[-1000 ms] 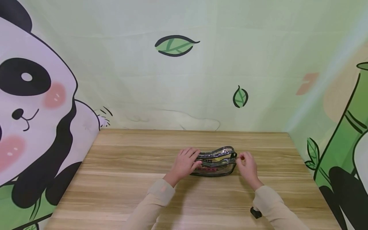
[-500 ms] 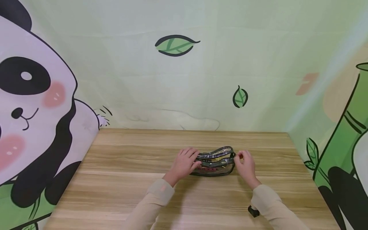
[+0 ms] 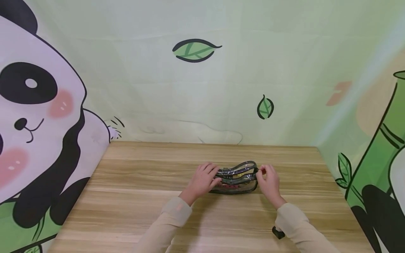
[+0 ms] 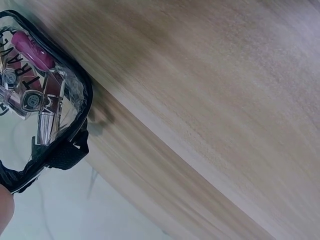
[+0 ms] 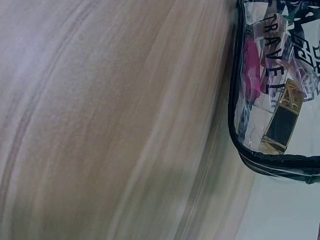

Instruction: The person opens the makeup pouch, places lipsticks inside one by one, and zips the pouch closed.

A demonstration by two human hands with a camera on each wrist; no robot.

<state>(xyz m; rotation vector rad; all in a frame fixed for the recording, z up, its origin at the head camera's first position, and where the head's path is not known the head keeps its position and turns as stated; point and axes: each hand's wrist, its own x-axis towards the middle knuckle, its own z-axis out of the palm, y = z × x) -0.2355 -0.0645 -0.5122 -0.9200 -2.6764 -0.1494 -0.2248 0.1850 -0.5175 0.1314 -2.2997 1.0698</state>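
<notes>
A clear zip pouch (image 3: 235, 187) with black trim and "TRAVEL" lettering stands on the wooden table, its top gaping. My left hand (image 3: 202, 179) grips the pouch's left end, fingers over the top and thumb toward the front. At the right upper corner, my right hand (image 3: 269, 181) pinches the zipper end; the pull itself is hidden by the fingertips. Through the plastic, the right wrist view shows a pink item (image 5: 251, 67) and a gold-and-black lipstick-like tube (image 5: 284, 120). A silver tube (image 4: 48, 125) shows in the left wrist view.
The wooden table (image 3: 142, 172) ends at a wall cloth (image 3: 145, 88) printed with leaves and a panda. A small black object (image 3: 278, 232) sits by the right sleeve.
My right hand has moved slightly left and up, closer to the pouch's right corner. My left hand keeps its hold in the same place.
</notes>
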